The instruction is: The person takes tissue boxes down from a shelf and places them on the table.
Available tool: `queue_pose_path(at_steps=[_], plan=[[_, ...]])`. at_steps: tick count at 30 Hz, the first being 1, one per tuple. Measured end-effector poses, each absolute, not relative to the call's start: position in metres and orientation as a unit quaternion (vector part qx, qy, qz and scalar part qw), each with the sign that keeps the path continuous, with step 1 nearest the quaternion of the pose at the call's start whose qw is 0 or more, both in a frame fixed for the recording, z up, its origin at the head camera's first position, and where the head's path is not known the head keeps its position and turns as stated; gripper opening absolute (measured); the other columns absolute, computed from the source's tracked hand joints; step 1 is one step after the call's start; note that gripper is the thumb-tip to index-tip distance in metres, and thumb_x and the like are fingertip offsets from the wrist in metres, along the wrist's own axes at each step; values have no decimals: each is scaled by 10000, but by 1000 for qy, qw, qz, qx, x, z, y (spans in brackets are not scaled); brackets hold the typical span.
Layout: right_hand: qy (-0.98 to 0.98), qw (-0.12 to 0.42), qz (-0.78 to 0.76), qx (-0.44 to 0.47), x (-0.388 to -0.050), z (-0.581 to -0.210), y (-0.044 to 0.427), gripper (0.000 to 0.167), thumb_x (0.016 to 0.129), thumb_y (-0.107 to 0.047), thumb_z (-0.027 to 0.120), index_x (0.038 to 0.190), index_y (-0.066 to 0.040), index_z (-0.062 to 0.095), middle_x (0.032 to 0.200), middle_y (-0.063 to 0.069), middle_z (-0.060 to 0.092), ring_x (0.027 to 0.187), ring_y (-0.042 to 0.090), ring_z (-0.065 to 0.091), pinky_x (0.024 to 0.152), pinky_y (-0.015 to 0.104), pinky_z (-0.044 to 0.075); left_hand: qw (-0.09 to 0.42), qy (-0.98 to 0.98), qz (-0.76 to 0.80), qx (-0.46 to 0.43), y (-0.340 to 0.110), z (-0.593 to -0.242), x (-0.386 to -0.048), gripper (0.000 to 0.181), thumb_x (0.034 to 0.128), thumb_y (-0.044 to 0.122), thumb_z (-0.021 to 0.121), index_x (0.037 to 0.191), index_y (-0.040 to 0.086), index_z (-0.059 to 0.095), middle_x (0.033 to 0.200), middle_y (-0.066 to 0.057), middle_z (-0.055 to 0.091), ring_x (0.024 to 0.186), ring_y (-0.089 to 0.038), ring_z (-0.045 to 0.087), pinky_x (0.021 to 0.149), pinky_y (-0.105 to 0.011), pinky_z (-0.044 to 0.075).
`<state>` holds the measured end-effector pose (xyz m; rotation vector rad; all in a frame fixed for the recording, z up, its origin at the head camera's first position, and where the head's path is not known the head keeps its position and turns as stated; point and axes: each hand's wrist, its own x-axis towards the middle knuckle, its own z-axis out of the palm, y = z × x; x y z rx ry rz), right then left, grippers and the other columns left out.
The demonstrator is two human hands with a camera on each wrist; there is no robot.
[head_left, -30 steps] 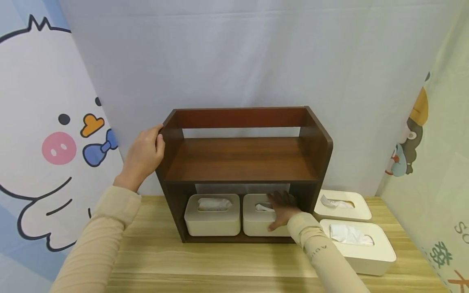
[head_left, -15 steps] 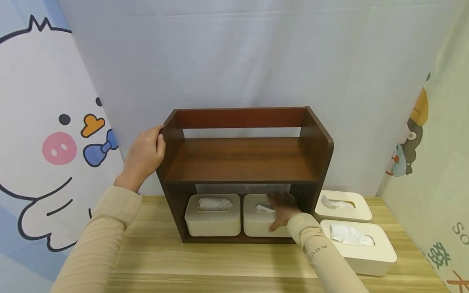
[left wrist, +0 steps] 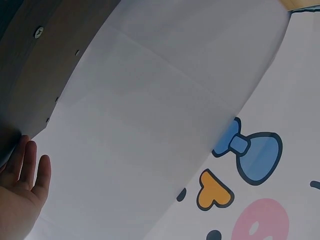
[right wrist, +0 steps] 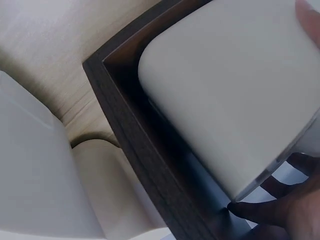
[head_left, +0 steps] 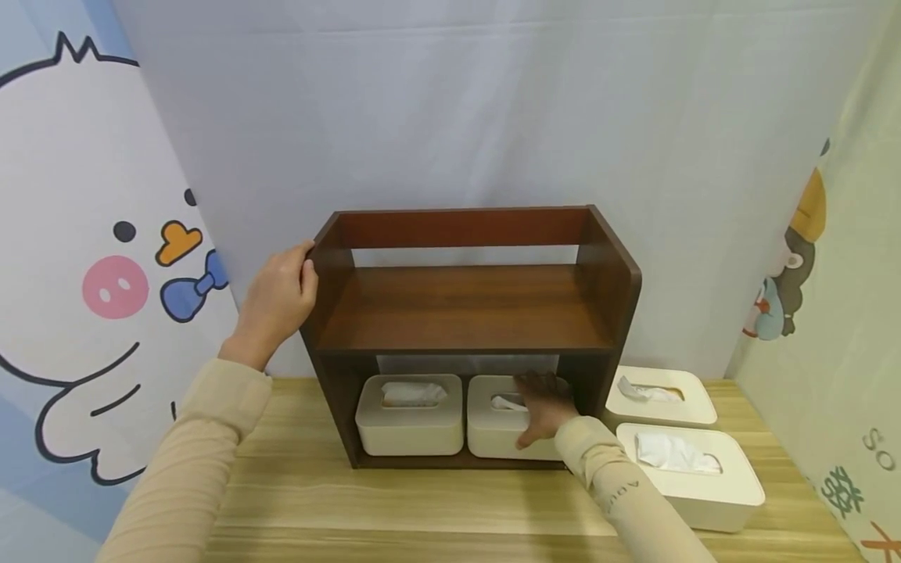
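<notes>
In the head view, my left hand (head_left: 278,293) holds the upper left side panel of a dark brown wooden shelf (head_left: 464,309). The left wrist view shows three of its fingers near the panel's corner, with the thumb hidden. On the lower level stand two cream tissue boxes side by side. My right hand (head_left: 545,407) grips the right tissue box (head_left: 489,430), thumb at its front and fingers over its far right side. The right wrist view shows those fingers (right wrist: 262,212) at the box's edge. Beside it stands the left tissue box (head_left: 408,434).
Right of the shelf, two more tissue boxes, a rear one (head_left: 690,399) and a front one (head_left: 711,508), stand on the wooden table (head_left: 394,516). A pale curtain (head_left: 450,102) hangs behind. Printed cartoon sheets flank both sides. The upper shelf level bears nothing.
My right hand and sleeve have shifted very slightly to the right and toward me. The left hand keeps its place on the shelf.
</notes>
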<state>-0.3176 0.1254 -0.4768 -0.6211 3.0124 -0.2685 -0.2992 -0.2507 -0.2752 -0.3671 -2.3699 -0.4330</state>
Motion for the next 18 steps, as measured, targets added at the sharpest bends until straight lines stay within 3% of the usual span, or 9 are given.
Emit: queue_pose_path(at_steps=[10,18], plan=[[972,14,-100,-213,-310,-475,129,1134,489,-385,870,1408,-28,310,1461,232,264,1326,479,200,994,675,206,348,-913,-167,-135,-250,-276,-298,387,953,154,361,1243,-57,508,1173,-259,565,1014,-433,534,849,-551,437],[969,-19,-86,-232,-302,-473,131,1130,455,-412,869,1381,-16,355,1426,227,335,1297,466,277,967,649,282,351,-912,-162,-136,-250,-277,-299,384,951,149,359,1236,-58,512,1152,-265,574,979,-441,541,829,-557,439]])
